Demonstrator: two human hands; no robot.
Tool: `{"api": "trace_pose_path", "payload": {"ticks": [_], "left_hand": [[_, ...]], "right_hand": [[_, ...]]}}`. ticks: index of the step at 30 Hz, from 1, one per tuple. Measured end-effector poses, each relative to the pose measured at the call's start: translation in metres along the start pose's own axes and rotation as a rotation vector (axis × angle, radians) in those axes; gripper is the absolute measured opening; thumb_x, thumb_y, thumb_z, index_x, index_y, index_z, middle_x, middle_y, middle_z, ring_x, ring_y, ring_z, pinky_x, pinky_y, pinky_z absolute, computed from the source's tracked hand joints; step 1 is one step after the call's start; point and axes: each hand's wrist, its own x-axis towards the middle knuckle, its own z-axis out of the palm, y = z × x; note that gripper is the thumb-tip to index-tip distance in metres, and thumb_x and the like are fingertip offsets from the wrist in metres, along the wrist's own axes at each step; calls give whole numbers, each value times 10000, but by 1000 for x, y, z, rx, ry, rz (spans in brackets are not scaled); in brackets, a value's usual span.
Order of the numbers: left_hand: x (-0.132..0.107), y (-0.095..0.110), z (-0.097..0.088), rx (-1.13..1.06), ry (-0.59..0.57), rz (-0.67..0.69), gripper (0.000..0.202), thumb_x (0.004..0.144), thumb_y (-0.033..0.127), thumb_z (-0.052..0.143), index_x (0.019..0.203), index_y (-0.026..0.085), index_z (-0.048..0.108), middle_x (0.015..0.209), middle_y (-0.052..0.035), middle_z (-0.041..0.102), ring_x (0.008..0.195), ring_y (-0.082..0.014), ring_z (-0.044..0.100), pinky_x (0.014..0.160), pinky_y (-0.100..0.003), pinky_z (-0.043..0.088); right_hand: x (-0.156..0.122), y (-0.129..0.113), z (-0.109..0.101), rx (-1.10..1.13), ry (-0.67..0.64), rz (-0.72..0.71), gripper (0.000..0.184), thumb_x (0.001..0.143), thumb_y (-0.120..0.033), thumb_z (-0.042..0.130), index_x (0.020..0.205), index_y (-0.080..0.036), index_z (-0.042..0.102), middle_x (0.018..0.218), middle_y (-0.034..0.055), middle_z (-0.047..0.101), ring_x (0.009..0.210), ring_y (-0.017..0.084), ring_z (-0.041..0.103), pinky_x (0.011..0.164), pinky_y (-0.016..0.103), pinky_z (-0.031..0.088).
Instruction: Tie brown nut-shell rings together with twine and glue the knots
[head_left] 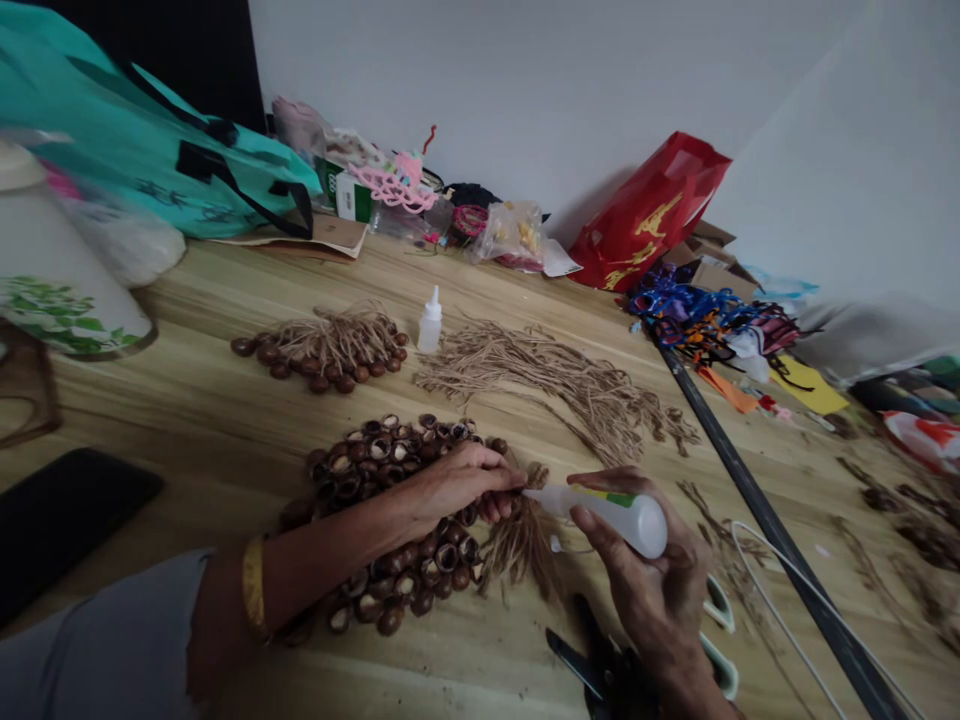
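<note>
Your right hand (645,590) grips a squeeze bottle (619,515), its long axis lying nearly level, nozzle pointing left at your left hand (457,487). That hand clamps a twine tassel (521,545); your hands nearly touch, above a pile of nut shells (442,557).

On the wooden table (517,300) we find a large heap of nut shells (442,555) at the front, and a smaller heap of corded nuts (322,365) behind it. Right of the smaller heap stands a small squeeze bottle (430,322), then loose twine (555,385). A carrier bag (645,215) sits further back, against the wall (525,90).
</note>
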Motion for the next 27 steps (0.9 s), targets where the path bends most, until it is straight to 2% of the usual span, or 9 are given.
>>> {"api": "trace_pose_path", "payload": {"ticks": [6, 13, 19, 23, 27], "left_hand": [[0, -1, 0, -2, -2, 4, 312, 732, 426, 675, 634, 135, 621, 562, 0, 601, 520, -119, 519, 545, -254, 390], [0, 0, -1, 7, -13, 7, 333, 724, 447, 677, 630, 136, 608, 567, 0, 612, 517, -114, 528, 537, -247, 388], [1, -1, -3, -17, -38, -12, 336, 713, 447, 677, 652, 123, 612, 599, -9, 625, 544, -110, 534, 572, -244, 407], [1, -1, -4, -35, -53, -26, 315, 718, 431, 674, 687, 121, 631, 621, -11, 639, 562, -112, 545, 591, -243, 414], [1, 0, -4, -38, -66, -23, 313, 728, 428, 670, 688, 119, 640, 636, -12, 644, 578, -111, 549, 606, -240, 416]], "right_hand": [[0, 1, 0, 21, 17, 29, 101, 810, -285, 675, 895, -232, 666, 890, 73, 667, 791, 237, 617, 627, 323, 498], [2, -1, 1, 67, 68, 50, 96, 789, -291, 697, 851, -221, 675, 844, 38, 667, 731, 192, 619, 612, 269, 500], [4, 2, 2, 127, 120, 190, 161, 754, -340, 722, 833, -201, 698, 716, 20, 665, 610, 164, 609, 538, 240, 484], [5, 10, 1, 179, 126, 309, 212, 740, -390, 720, 786, -184, 698, 684, 27, 674, 612, 180, 620, 557, 257, 494], [6, 17, 1, 219, 134, 360, 242, 740, -407, 707, 798, -173, 695, 703, 32, 690, 634, 185, 618, 585, 263, 491]]}}
